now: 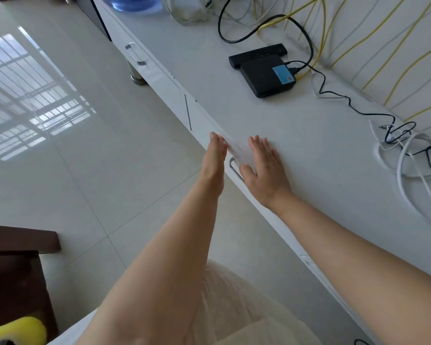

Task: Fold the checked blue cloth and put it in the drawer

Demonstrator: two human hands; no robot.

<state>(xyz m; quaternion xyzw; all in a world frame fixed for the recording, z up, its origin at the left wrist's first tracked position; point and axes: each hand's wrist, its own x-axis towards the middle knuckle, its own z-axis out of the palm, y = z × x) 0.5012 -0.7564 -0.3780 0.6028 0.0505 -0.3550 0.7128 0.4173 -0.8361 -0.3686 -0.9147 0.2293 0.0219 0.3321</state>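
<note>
The checked blue cloth is nowhere in view. A white drawer front [210, 131] with a metal handle [235, 169] runs along the edge of a long white cabinet [296, 145]; the drawer looks closed. My left hand [215, 158] is flat with straight fingers against the drawer front, just left of the handle. My right hand [264, 165] lies flat and spread on the cabinet top just above the handle, with its thumb over the edge. Neither hand holds anything.
A black box [266, 75] and a black power strip [258, 54] sit on the cabinet top among black, white and yellow cables [408, 150]. A second drawer handle [135, 54] is farther along. Dark wooden furniture [15, 265] stands at lower left on the tiled floor [85, 170].
</note>
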